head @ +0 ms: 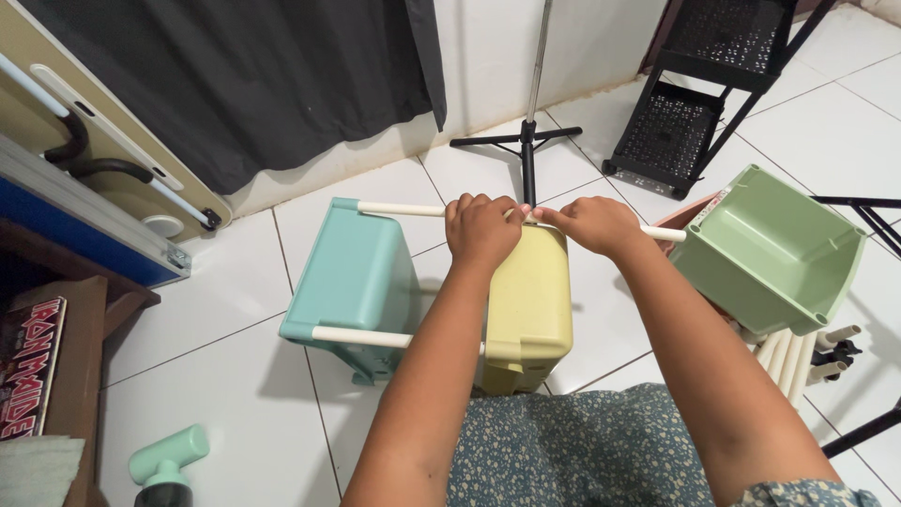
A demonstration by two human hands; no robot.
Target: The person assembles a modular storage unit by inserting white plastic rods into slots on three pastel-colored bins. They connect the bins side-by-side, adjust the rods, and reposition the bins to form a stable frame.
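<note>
Both hands closed on a thin white plastic rod (413, 210).
Left hand (482, 228) and right hand (595, 224) grip it above the yellow plastic bin (528, 305), beside the teal plastic bin (352, 277).

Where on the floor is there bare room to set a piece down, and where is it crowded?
Bare tile lies left of the teal bin, toward the wooden board, and behind the bins, around the tripod base. Crowded: right side, where the green bin, loose white tubes and black rack cluster beside the yellow bin.
</note>
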